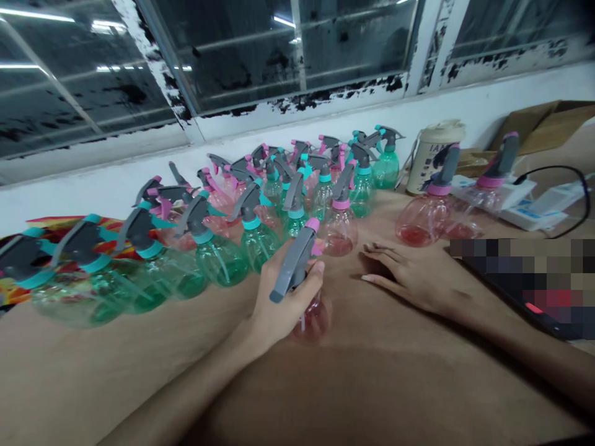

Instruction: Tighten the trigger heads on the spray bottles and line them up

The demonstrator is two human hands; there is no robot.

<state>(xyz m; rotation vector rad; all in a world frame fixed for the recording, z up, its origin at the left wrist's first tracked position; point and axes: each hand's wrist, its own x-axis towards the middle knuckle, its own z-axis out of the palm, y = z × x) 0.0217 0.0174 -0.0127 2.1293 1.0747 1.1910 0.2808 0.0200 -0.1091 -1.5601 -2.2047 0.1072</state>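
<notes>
While my left hand (273,317) grasps the pink spray bottle (315,325) at its neck, long axis roughly upright, it sits right of and nearer me than the green spray bottle (260,248). My right hand (416,280), farther right, holds nothing.

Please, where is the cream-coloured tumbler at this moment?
In the head view, the tumbler stands at the upper right, near the white wall, between a green spray bottle on its left and brown cardboard on its right.
</notes>
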